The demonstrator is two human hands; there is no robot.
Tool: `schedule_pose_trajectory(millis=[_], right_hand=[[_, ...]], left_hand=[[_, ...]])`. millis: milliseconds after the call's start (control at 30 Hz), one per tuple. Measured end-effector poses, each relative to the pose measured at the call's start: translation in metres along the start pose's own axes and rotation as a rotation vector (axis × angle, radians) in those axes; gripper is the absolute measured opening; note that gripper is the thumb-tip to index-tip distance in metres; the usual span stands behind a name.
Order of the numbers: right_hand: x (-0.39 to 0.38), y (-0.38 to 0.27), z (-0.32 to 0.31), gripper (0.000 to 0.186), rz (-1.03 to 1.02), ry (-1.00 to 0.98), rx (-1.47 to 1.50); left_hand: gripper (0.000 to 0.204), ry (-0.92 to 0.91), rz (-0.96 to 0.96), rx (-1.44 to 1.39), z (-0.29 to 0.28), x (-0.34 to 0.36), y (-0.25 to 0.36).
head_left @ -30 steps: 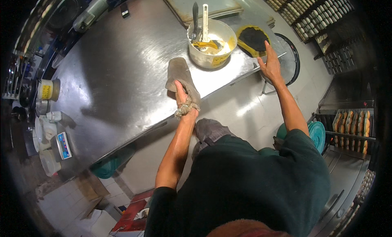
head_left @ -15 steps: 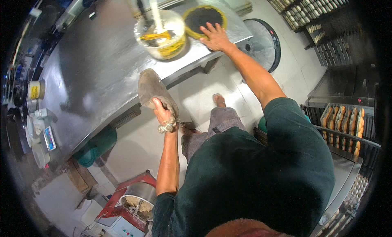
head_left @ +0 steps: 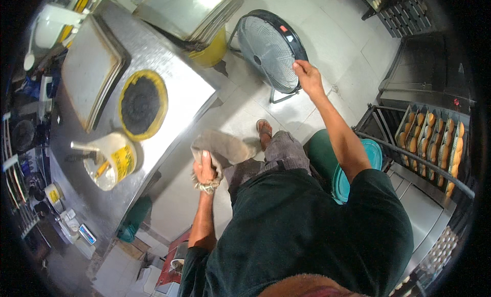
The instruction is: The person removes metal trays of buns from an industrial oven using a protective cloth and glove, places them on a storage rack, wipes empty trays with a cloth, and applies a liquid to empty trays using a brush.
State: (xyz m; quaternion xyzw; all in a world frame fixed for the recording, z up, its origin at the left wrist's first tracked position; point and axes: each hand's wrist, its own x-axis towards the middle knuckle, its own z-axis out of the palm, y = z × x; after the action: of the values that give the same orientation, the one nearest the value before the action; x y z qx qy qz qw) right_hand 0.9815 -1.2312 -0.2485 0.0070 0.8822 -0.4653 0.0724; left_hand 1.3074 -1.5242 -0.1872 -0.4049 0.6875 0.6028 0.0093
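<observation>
My left hand [head_left: 203, 170] grips a grey cloth [head_left: 225, 147], held in the air just off the edge of the steel table [head_left: 169, 77]. My right hand [head_left: 308, 77] is stretched out to the rim of a black floor fan [head_left: 268, 51] and touches its edge with the fingers curled. A round black pan with a yellow rim [head_left: 141, 104] lies on the table. Beside the pan stands a yellow and white tub [head_left: 108, 164] with tools sticking out of it.
Flat metal trays [head_left: 89, 74] lie on the table, with more stacked [head_left: 189, 13] beyond it over a yellow bin. A rack of baked rolls [head_left: 434, 143] stands at the right, a green lidded bin [head_left: 348, 164] beside my legs. Small containers crowd the left shelf.
The view has swung right, away from the table. My right hand left the black pan and went to the fan's rim. My left hand lifted the cloth off the table.
</observation>
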Motion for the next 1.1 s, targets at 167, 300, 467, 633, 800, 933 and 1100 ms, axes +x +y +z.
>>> schedule_pose_trajectory(millis=[167, 300, 467, 633, 800, 933, 1100], right_hand=[[0.125, 0.059, -0.018, 0.052, 0.007, 0.134, -0.229], [0.214, 0.13, 0.008, 0.067, 0.051, 0.114, -0.29], [0.256, 0.12, 0.028, 0.081, 0.419, -0.52, 0.077], [0.292, 0.144, 0.038, 0.078, 0.541, -0.569, 0.423], [0.301, 0.124, 0.042, 0.08, 0.476, -0.624, 0.229], [0.307, 0.131, 0.024, 0.057, 0.423, -0.672, 0.197], [0.328, 0.133, -0.028, 0.076, 0.409, -0.738, 0.237]], left_hand=[[0.034, -0.093, 0.263, 0.621, -0.019, 0.039, -0.098], [0.073, -0.158, 0.521, 1.089, -0.051, 0.014, -0.226], [0.066, -0.505, 0.069, 1.117, -0.014, -0.008, -0.266], [0.045, -0.466, -0.386, 0.838, 0.052, 0.041, -0.228], [0.032, -0.626, -0.251, 1.234, 0.077, 0.078, -0.167], [0.042, -0.287, -0.26, 0.948, 0.07, 0.058, -0.175], [0.043, -0.141, -0.641, 0.91, 0.138, 0.018, -0.148]])
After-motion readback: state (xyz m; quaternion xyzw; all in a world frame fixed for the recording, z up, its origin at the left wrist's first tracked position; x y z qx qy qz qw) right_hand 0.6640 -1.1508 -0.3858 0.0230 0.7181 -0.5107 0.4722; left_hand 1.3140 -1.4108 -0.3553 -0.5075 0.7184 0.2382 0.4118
